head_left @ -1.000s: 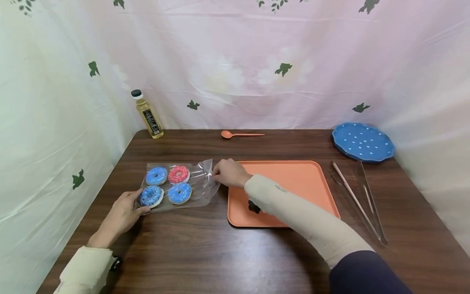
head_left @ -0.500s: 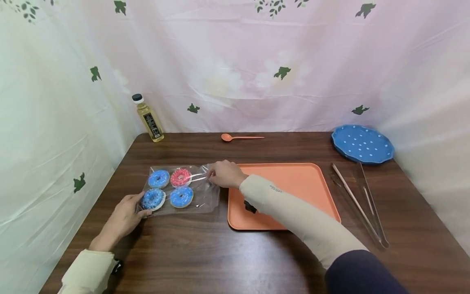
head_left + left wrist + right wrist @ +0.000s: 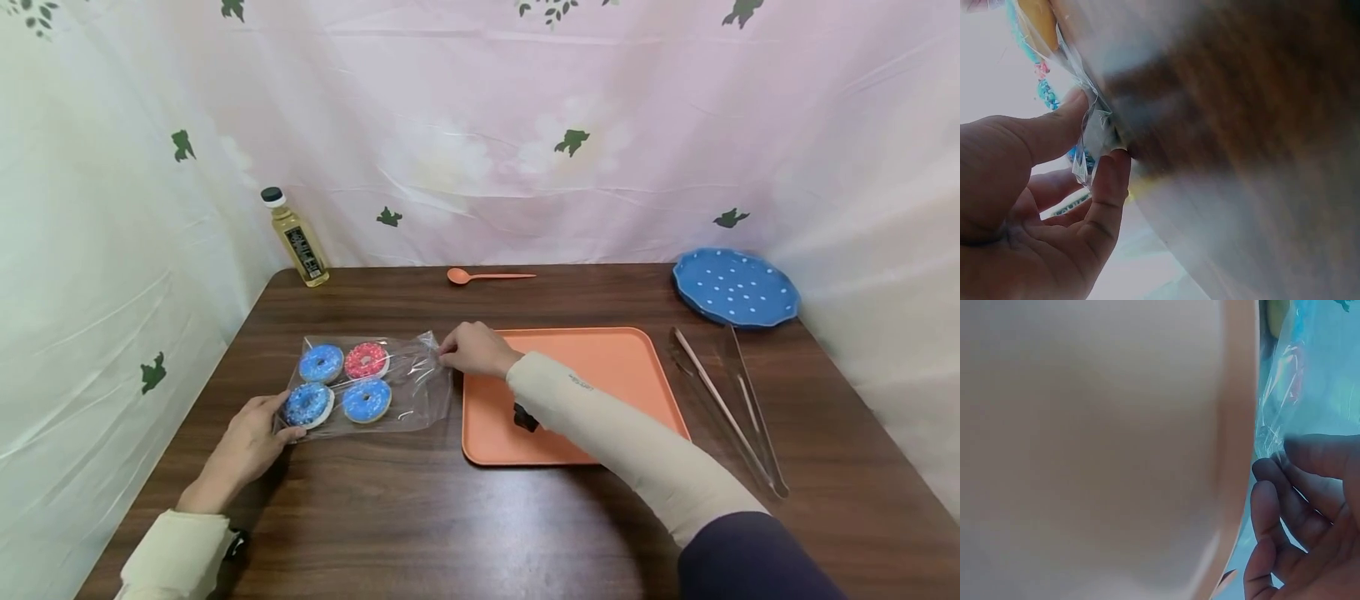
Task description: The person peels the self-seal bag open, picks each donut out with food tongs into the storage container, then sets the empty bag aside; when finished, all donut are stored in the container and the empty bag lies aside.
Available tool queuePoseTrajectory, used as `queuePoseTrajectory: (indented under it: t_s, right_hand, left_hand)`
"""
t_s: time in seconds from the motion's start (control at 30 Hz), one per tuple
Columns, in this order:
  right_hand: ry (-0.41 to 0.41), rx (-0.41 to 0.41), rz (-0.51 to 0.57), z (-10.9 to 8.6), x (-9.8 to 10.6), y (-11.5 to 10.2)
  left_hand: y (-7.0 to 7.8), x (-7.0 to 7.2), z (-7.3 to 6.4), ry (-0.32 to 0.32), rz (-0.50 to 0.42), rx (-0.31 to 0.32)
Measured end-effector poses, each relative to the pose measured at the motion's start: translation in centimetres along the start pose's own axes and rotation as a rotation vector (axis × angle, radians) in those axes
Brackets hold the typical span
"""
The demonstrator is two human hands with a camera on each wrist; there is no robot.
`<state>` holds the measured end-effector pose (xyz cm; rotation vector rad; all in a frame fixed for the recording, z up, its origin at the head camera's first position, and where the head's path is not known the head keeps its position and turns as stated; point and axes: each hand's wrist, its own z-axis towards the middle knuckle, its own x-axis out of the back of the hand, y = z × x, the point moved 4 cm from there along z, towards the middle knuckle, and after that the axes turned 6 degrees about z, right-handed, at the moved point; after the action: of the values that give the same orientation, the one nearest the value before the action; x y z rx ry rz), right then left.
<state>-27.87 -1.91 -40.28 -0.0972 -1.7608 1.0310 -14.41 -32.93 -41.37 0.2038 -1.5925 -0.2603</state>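
Observation:
A clear plastic bag point(image 3: 408, 408) lies on the left of the table with several frosted donuts inside. Three are blue, among them a sprinkled blue donut point(image 3: 308, 405), and one is a pink donut point(image 3: 367, 360). My left hand point(image 3: 251, 437) holds the bag's near left corner between thumb and fingers, beside the sprinkled donut. In the left wrist view the thumb point(image 3: 1063, 128) presses the crinkled film against the fingers. At the bag's right end, my right hand point(image 3: 478, 350) pinches the plastic; the right wrist view shows the film point(image 3: 1270, 434) running to its thumb and fingertips.
An orange tray point(image 3: 570, 442) lies under the right forearm, its left edge close to the bag. Tongs point(image 3: 727, 408) are right of it, and a blue dotted plate point(image 3: 737, 287) stands at the back right. An orange spoon point(image 3: 491, 276) and an oil bottle point(image 3: 298, 242) sit along the back.
The right hand has shifted slightly left and then back right, still gripping the bag's end, and the film there has crumpled differently. The left hand stays at its corner.

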Motion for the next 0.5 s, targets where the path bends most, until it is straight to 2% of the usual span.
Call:
queuePoseTrajectory:
  t_s: [0.17,0.5]
  right_hand:
    - [0.010,0.018,-0.027,0.5,-0.2,-0.2]
    - [0.001,0.065,-0.151,3.2,-1.1,-1.5]
  left_hand:
    - [-0.1,0.0,-0.1,0.000,-0.007,0.006]
    - [0.0,0.0,-0.1,0.002,-0.007,0.016]
